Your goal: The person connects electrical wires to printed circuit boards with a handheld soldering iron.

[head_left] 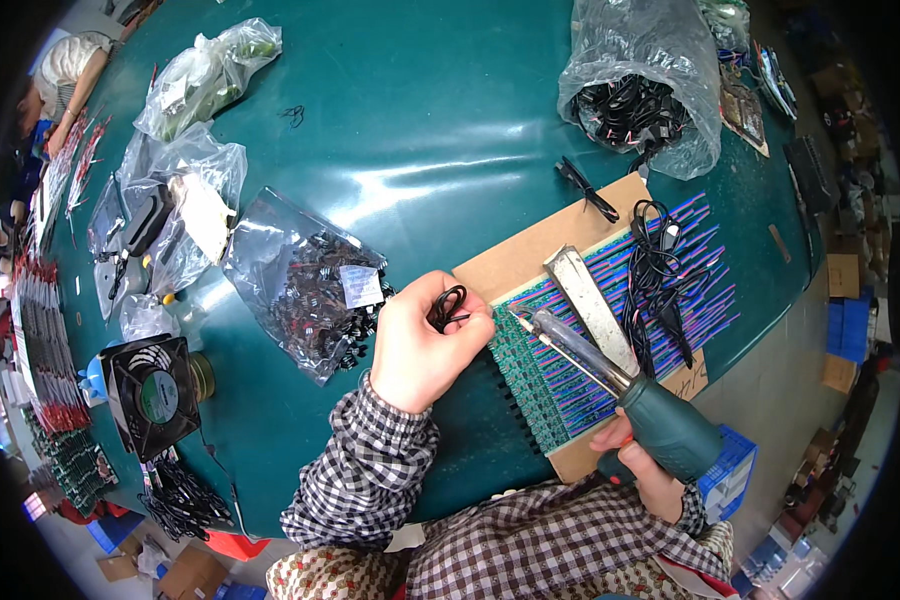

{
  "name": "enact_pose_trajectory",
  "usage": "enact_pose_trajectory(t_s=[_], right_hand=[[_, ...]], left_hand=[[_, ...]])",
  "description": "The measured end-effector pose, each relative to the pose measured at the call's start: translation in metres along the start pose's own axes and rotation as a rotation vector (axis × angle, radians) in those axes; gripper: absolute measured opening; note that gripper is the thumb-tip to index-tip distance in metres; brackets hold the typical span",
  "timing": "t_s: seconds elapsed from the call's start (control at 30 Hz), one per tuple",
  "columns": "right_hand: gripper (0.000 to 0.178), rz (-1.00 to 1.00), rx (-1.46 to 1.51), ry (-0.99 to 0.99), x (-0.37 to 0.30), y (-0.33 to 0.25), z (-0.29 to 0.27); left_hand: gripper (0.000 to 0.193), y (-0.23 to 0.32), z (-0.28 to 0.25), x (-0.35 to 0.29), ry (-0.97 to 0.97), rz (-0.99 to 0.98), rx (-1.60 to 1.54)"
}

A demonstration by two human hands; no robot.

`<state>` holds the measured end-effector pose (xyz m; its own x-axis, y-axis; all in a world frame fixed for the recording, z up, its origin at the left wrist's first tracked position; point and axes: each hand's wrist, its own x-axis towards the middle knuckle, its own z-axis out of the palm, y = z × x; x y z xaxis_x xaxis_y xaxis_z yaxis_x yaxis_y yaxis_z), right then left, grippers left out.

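Teal and glossy, the surface (420, 130) fills most of the frame, with a cardboard sheet (530, 250) lying right of centre. On that sheet sits a row of green circuit boards (545, 385), side by side, with pink and blue wires (705, 270) fanning off toward the right edge. The left hand (420, 345) is closed around a small coiled black wire (448, 305), pinched between thumb and fingers just at the upper left end of the board row. The right hand (645, 465) grips the green handle of a soldering iron (610, 375), whose tip points at the board nearest the left hand.

Judging by the wires, most boards in the row already carry their coloured leads; whether each joint is soldered I cannot tell at this size. A loose bundle of black leads (660, 270) lies across the wires beside a flat metal bar (595, 305), so more pieces seem left to attach.

Farther out: a clear bag of black leads (640, 90) at upper right, a bag of small dark parts (305, 285) left of the hand, more bags (185, 190) upper left, and a black fan (150, 395) at lower left.
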<state>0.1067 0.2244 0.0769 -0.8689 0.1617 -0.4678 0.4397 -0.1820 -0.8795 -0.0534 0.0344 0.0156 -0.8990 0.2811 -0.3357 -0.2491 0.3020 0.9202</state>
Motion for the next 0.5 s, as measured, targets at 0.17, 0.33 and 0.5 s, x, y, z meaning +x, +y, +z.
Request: enact_pose_trajectory(t_s=[0.17,0.33,0.5], right_hand=[[0.012,-0.009,-0.029,-0.006,0.0032,0.0015,0.0021],[0.015,0.018,-0.068,0.004,0.0044,0.0037,0.0023],[0.019,0.037,-0.102,0.009,0.005,0.0029,0.002]], left_hand=[[0.006,-0.0011,0.0005,-0.0004,0.021,0.015,-0.008],[0.007,-0.0028,0.0013,0.0004,0.043,0.032,-0.017],[0.008,-0.0017,0.0016,-0.0001,0.048,0.022,-0.013]])
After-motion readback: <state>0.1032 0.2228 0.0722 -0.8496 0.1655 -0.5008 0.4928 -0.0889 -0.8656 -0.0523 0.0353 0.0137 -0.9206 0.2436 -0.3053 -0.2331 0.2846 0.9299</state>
